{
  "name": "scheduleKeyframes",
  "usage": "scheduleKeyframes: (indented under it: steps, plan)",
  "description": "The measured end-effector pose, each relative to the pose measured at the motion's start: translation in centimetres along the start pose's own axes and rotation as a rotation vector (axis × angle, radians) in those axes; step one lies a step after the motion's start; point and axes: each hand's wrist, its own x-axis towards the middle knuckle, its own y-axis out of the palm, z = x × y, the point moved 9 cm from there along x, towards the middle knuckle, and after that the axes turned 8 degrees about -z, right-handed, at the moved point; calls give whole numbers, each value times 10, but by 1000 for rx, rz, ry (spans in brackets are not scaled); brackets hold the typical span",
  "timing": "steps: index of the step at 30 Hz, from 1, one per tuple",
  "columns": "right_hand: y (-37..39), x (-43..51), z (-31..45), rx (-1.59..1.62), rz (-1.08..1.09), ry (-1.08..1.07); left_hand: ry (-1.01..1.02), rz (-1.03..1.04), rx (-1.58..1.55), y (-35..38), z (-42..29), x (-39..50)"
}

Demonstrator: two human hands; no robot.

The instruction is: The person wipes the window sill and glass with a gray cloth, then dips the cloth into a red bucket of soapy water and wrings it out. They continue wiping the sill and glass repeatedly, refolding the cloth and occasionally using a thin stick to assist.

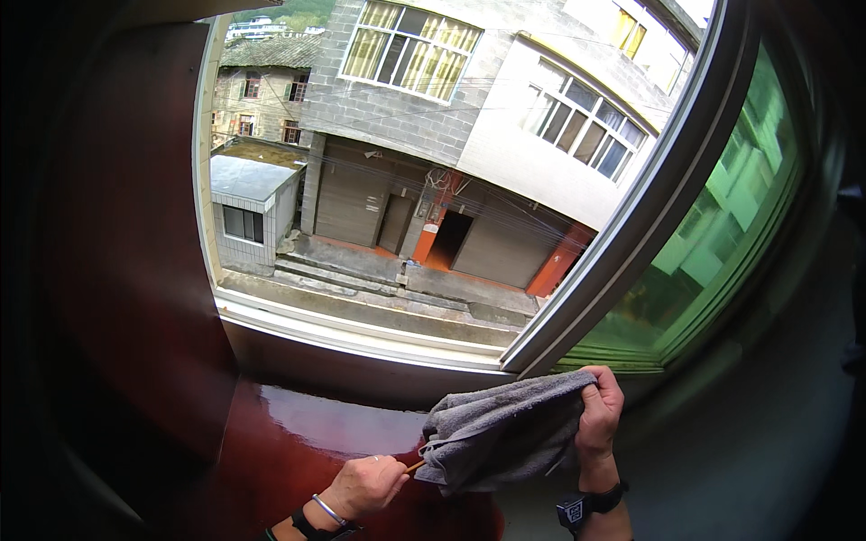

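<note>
My left hand grips a thin wooden stick, and most of the stick is hidden by my fingers and the cloth. Its far end meets the gathered edge of a grey terry towel. At the upper right corner of that towel, the thumb and fingers of my right hand pinch the fabric. Between both hands the towel hangs in loose folds, above a glossy dark red surface. Whether the stick is fixed to the towel I cannot tell.
Ahead is an open sliding window with a white sill track. A grey metal frame and green-tinted glass stand at the right. A dark red panel rises on the left. Outside are a street and a grey block building.
</note>
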Motion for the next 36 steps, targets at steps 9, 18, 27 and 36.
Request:
scheduleKeyframes:
  steps: [9,18,27,36]
  plan:
    - [6,2,88,-667,36,-382,-366,165,174,-39,3,-95]
    - [-9,-5,96,-833,99,-325,-602,138,341,-139,-18,-115]
    - [20,-54,113,-611,293,-257,-350,106,-88,-6,-63,-55]
    - [33,-167,76,-524,866,-318,-669,-268,-569,52,-26,-47]
